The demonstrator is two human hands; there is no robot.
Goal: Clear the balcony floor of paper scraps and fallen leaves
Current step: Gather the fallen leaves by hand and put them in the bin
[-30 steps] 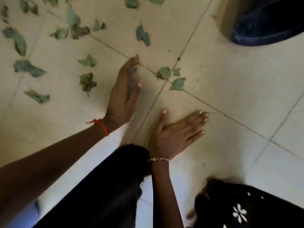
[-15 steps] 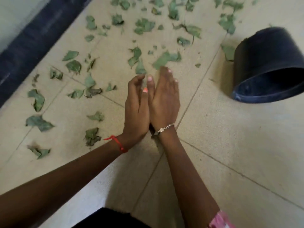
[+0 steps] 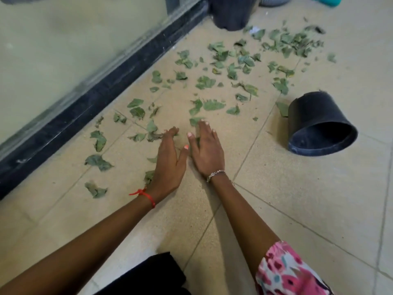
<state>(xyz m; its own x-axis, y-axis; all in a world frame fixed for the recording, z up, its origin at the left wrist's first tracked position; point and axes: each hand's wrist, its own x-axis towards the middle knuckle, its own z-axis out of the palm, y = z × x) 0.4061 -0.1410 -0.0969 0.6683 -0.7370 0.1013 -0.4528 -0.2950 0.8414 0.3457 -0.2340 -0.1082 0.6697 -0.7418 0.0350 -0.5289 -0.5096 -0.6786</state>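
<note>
Green fallen leaves [image 3: 213,105] lie scattered over the beige tiled floor [image 3: 297,199], thickest at the far right [image 3: 293,42]. A small white paper scrap [image 3: 255,30] lies among them near the back. My left hand [image 3: 168,162], with a red thread at the wrist, lies flat on the floor, fingers straight, fingertips touching leaves [image 3: 148,135]. My right hand [image 3: 207,149], with a silver bracelet, rests flat beside it, fingertips at a leaf [image 3: 194,120]. The two hands are slightly apart, holding nothing.
A black bucket [image 3: 319,126] lies on its side to the right, mouth facing me. A dark pot [image 3: 231,12] stands at the back. A black skirting strip [image 3: 85,107] under a glass wall runs along the left.
The hands, pressed side by side half a second ago, have spread apart and lie flat among the leaves. The view has tilted up, showing more floor.
</note>
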